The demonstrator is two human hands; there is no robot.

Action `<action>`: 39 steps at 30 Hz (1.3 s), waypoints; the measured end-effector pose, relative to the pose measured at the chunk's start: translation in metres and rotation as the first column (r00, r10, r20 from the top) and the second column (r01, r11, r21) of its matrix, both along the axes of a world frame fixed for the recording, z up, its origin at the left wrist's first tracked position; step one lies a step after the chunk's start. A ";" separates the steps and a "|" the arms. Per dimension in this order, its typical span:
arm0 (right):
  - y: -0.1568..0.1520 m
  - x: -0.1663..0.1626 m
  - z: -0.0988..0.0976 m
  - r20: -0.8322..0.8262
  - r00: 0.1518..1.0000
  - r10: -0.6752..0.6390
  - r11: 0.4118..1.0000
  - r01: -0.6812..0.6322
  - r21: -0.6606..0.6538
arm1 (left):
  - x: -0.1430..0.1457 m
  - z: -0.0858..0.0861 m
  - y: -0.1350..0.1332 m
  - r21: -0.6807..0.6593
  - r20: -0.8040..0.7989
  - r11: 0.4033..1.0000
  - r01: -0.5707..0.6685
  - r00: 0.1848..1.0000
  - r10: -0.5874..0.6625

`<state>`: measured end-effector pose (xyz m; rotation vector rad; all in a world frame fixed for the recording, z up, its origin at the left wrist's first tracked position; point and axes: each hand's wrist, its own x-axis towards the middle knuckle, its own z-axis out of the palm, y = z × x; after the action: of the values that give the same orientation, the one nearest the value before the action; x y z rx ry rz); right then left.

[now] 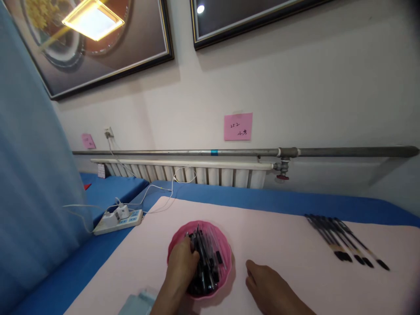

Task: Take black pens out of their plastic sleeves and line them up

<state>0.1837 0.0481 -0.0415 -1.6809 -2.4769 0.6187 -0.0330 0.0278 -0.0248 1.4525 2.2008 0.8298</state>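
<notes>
Pink sheet (pixel 278 245), nearer its left edge: black pens (pixel 205 262) in a scalloped bowl (pixel 227 256) look light, stiff, slick; I'd pinch mid-barrel. Left hand (pixel 182 260) curls over them, right hand (pixel 267 284) half-curled beside; I can't tell either's hold.

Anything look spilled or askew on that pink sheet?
No spill that I can see. Slightly askew: the rightmost brush slants away from the other brushes, its dark tip sitting apart from theirs.
</notes>
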 end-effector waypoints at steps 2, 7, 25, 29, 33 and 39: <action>0.000 0.001 -0.001 -0.008 1.000 0.006 1.000 -0.006 0.005 | -0.005 0.001 0.000 -0.007 0.011 1.000 -0.012 1.000 0.012; 0.000 0.002 -0.001 -0.031 1.000 0.003 1.000 -0.003 0.017 | -0.007 0.000 0.002 0.005 0.033 1.000 -0.026 0.999 0.026; -0.025 -0.021 0.027 -0.717 0.688 -0.112 0.960 -0.112 -0.257 | 0.020 0.006 -0.012 0.206 0.867 0.978 -0.012 0.466 -0.177; -0.033 -0.037 0.015 -0.849 0.474 -0.233 0.930 -0.148 -0.337 | 0.048 0.003 -0.015 0.194 0.924 0.981 0.018 0.334 -0.188; -0.034 -0.043 0.004 -0.860 0.404 -0.312 0.920 -0.099 -0.380 | 0.062 0.002 -0.018 0.162 0.952 0.987 -0.006 0.263 -0.155; -0.032 -0.035 0.007 -0.821 0.536 -0.199 0.966 -0.034 -0.256 | 0.044 0.011 -0.014 0.137 0.974 0.976 -0.169 0.202 -0.102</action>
<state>0.1486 0.0159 -0.0345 -1.0877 -1.6217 1.3741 0.0105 0.0134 -0.0142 0.4993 1.0807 1.4990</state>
